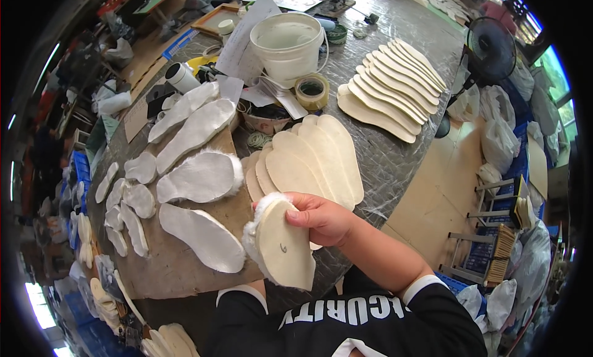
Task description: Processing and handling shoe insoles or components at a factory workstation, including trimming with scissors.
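Observation:
My right hand (321, 220) is closed on a cream insole (285, 249) with white fluffy fleece along its edge. The thumb presses on its flat face, where a small dark mark shows; the fingers behind it are mostly hidden. Of my left arm (256, 287) only a short stretch past the sleeve shows, and the hand itself is hidden. Just beyond the held piece lies a fan of cream insoles (309, 159). To the left, a fleece-edged insole (197, 176) and a plain whitish one (202, 236) lie on a brown board (173, 277).
Overlapping cream insoles (395, 88) lie at the far right of the table. A white bucket (286, 45) and a tape roll (311, 91) stand at the back. Smaller white pieces (139, 199) lie on the left. A black fan (491, 48) stands beyond the right edge.

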Tool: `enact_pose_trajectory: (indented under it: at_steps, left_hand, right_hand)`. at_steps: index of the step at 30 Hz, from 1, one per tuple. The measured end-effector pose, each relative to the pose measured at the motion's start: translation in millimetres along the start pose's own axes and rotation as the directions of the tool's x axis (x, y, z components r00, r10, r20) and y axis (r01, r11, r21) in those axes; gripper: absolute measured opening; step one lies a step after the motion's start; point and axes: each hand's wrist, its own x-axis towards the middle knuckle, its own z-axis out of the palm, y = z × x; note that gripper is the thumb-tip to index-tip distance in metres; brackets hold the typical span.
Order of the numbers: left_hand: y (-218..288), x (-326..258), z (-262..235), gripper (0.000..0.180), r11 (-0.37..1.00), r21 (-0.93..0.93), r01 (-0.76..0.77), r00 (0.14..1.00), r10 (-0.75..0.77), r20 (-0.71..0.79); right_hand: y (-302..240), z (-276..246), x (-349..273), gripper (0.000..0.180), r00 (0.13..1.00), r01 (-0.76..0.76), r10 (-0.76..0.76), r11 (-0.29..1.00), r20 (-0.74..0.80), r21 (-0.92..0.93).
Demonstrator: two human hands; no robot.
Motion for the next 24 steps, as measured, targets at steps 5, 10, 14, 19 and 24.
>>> enact_pose_trajectory:
  at_steps: [5, 10, 14, 19, 24]
  left_hand:
    - [-3.4, -12.7, -21.0, 0.033, 0.983, -0.151, 0.109, 0.992, -0.118, -0.053]
    - [-0.3, -49.0, 0.3, 0.033, 0.957, -0.256, 0.139, 0.986, -0.157, -0.052]
    - [2.2, -94.2, 48.6, 0.033, 0.962, -0.255, 0.101, 0.992, -0.078, 0.098]
    - [-9.9, -116.6, 110.6, 0.028, 0.981, -0.190, 0.043, 0.935, 0.028, 0.354]
    - [63.0, -128.2, 131.7, 0.032, 0.966, -0.212, -0.149, 0.889, 0.225, 0.398]
  right_hand:
    - [6.5, 1.6, -9.6, 0.054, 1.000, -0.018, 0.018, 1.000, -0.002, -0.024]
    - [13.2, -6.7, -27.1, 0.050, 0.986, -0.064, 0.042, 0.989, -0.163, -0.131]
    - [-11.1, 6.2, -86.5, 0.044, 0.982, 0.042, -0.073, 0.984, -0.175, -0.173]
    - [-27.7, -31.4, -176.4, 0.038, 0.910, 0.364, -0.396, 0.905, -0.122, -0.221]
    - [-28.5, -37.8, -242.7, 0.030, 0.874, 0.321, -0.406, 0.894, -0.265, -0.311]
